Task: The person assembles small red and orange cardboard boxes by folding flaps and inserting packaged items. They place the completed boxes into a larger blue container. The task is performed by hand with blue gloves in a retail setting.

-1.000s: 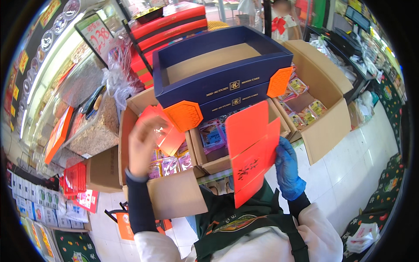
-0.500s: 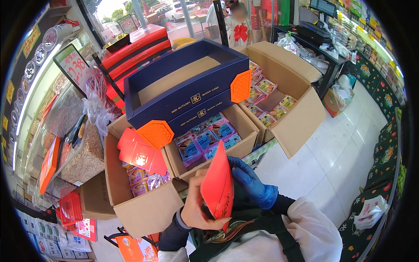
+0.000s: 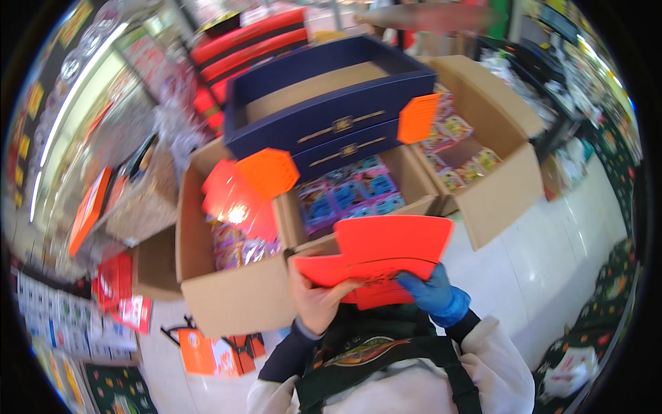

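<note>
A flat, folded red cardboard piece [image 3: 393, 245] with dark print is held up in front of my chest, between both hands. My bare left hand [image 3: 319, 298] grips its lower left edge, the thumb lying over the front. At the lower right edge, my right hand [image 3: 436, 293] in a blue glove is closed on the same piece. Similar red cardboard pieces [image 3: 231, 190] lie fanned over the left carton [image 3: 234, 303], on top of small purple packets [image 3: 231, 241]. Behind my hands, the middle carton [image 3: 417, 186] contains blue and purple packets [image 3: 348, 193].
Two stacked navy trays [image 3: 331, 131] with orange octagonal panels [image 3: 269, 172] rest across the cartons. On the right stands an open carton [image 3: 496, 200] of packets. Clear bins of dry goods [image 3: 141, 210] line the left; an orange box [image 3: 210, 353] sits on the floor.
The red cardboard piece has turned from edge-on to broadside and is spread wider. My gloved right hand has moved from beside it to its lower right edge. The view has shifted.
</note>
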A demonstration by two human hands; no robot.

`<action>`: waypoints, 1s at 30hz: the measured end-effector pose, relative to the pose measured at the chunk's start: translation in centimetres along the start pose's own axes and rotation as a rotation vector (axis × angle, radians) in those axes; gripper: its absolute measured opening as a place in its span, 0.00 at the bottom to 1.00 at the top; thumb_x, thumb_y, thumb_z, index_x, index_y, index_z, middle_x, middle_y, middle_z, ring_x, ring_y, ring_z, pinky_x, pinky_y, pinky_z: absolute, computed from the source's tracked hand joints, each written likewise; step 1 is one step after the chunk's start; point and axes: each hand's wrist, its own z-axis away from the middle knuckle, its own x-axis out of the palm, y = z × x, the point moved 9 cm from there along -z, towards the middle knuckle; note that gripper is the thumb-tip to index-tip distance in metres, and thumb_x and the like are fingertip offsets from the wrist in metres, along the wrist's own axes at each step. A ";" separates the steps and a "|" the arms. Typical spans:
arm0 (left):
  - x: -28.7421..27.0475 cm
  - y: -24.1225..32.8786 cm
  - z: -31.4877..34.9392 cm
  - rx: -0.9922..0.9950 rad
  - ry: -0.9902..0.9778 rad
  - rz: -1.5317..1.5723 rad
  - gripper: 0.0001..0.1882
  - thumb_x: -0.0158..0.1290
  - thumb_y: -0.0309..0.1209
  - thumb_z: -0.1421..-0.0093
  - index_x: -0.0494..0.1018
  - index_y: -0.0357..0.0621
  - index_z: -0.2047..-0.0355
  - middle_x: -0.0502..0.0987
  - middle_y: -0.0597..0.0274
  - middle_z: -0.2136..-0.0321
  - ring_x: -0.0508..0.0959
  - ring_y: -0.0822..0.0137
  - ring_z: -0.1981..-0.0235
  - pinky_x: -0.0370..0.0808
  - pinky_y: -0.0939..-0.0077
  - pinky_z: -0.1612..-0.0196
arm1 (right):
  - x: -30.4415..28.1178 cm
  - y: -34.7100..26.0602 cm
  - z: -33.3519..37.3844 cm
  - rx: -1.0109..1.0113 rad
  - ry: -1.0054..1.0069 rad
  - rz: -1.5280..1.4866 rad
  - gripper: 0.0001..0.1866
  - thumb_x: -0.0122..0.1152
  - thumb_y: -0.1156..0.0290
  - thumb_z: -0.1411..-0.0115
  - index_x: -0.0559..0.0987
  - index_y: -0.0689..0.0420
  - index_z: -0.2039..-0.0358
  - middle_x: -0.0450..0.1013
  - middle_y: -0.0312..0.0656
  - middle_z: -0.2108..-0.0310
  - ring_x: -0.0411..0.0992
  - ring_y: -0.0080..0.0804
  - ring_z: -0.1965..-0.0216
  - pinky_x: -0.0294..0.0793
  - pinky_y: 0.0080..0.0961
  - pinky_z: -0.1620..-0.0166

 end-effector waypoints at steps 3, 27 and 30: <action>-1.3 -0.5 0.8 0.140 0.090 -0.044 0.36 0.70 0.24 0.60 0.59 0.39 0.55 0.72 0.61 0.65 0.75 0.69 0.62 0.73 0.76 0.58 | 1.0 0.5 1.0 0.044 0.063 -0.041 0.11 0.55 0.78 0.43 0.76 0.64 0.58 0.75 0.42 0.61 0.73 0.29 0.58 0.70 0.27 0.53; -2.0 2.2 3.1 0.311 -0.312 -0.234 0.38 0.62 0.31 0.55 0.61 0.30 0.44 0.66 0.40 0.47 0.68 0.49 0.46 0.63 0.63 0.44 | 4.3 4.2 2.2 -0.045 0.036 -0.164 0.18 0.55 0.63 0.40 0.72 0.63 0.55 0.65 0.51 0.49 0.64 0.38 0.49 0.61 0.35 0.45; -2.3 1.7 3.1 0.294 -0.281 -0.172 0.32 0.59 0.34 0.52 0.65 0.29 0.48 0.70 0.40 0.50 0.70 0.49 0.48 0.64 0.62 0.45 | 4.3 2.2 1.3 0.003 0.096 -0.084 0.15 0.58 0.65 0.43 0.76 0.65 0.62 0.70 0.50 0.55 0.67 0.40 0.54 0.64 0.34 0.49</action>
